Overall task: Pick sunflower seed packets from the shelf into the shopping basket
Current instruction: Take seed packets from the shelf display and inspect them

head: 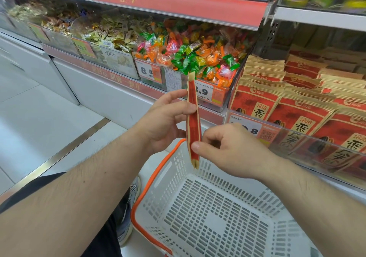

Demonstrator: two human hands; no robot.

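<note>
Left hand (pixel 164 122) grips one seed packet (pixel 193 122) at mid-length, thumb on the near edge, fingers behind. Right hand (pixel 227 148) pinches the same packet near its lower end. The packet is upright and edge-on to the camera, held in the air above the far rim of the basket (pixel 150 177), not yet inside.

Progress, as judged: first packet picked, not released. The basket holds no packets (its slotted floor shows bare across the whole visible part).

Count: one packet in hand; one basket; two hands. Packets on the shelf (pixel 297 118) stand in overlapping rows, at least three rows across; exact number cannot be told. Candy bins (pixel 198 59) sit left of them.
</note>
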